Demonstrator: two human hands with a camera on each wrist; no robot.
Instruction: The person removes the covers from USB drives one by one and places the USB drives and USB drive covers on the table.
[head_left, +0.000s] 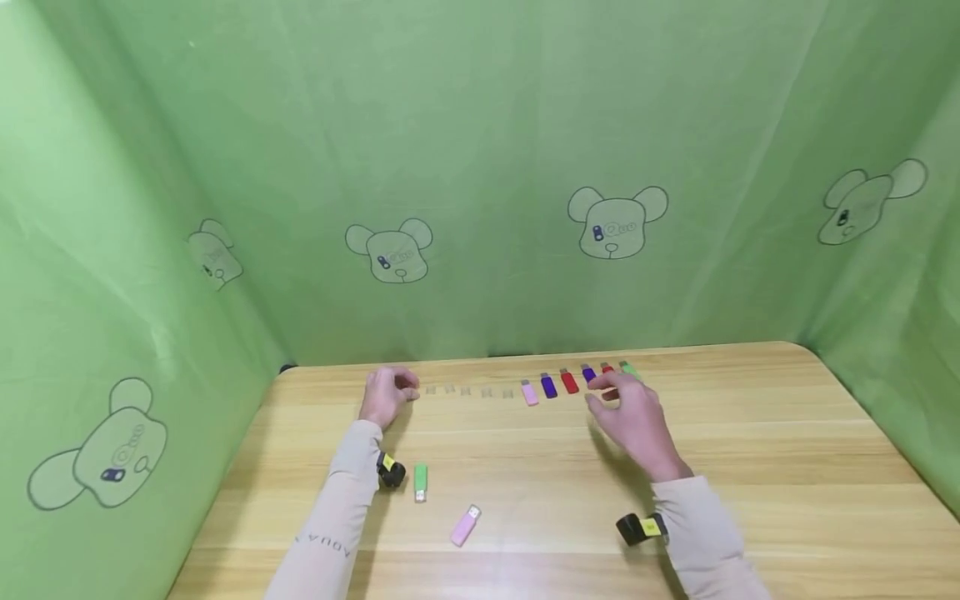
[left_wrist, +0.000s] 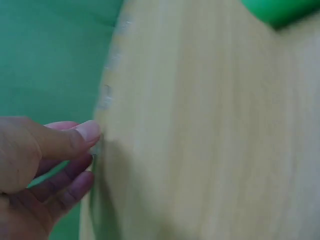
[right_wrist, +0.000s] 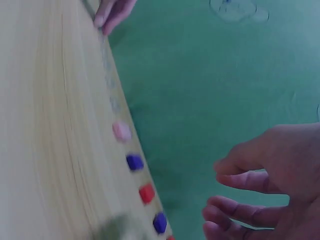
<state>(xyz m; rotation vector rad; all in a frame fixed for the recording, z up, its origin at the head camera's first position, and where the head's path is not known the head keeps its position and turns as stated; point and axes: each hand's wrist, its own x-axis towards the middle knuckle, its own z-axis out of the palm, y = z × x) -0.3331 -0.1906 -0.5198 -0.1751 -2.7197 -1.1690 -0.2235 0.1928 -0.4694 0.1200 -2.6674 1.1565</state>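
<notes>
At the left end of a row of small clear plastic caps [head_left: 465, 391] is my left hand [head_left: 385, 397]. Its thumb and fingers pinch a small translucent piece at the table's far edge, apparently one of the caps, mostly hidden by the fingertips. Over the row of USB sticks hovers my right hand [head_left: 633, 421], its fingers loosely bent, apart, and holding nothing. That row has a pink stick [head_left: 529, 392], a purple-blue stick [head_left: 549, 385], a red stick [head_left: 569, 381] and others partly covered by the right hand, with a green stick [head_left: 628, 368] at the end.
Nearer the front of the wooden table [head_left: 525, 483] lie a green USB stick [head_left: 421, 482] and a pink USB stick [head_left: 466, 526], connectors exposed. A green curtain [head_left: 495, 308] with bear-head outlines rises behind the far edge and along both sides.
</notes>
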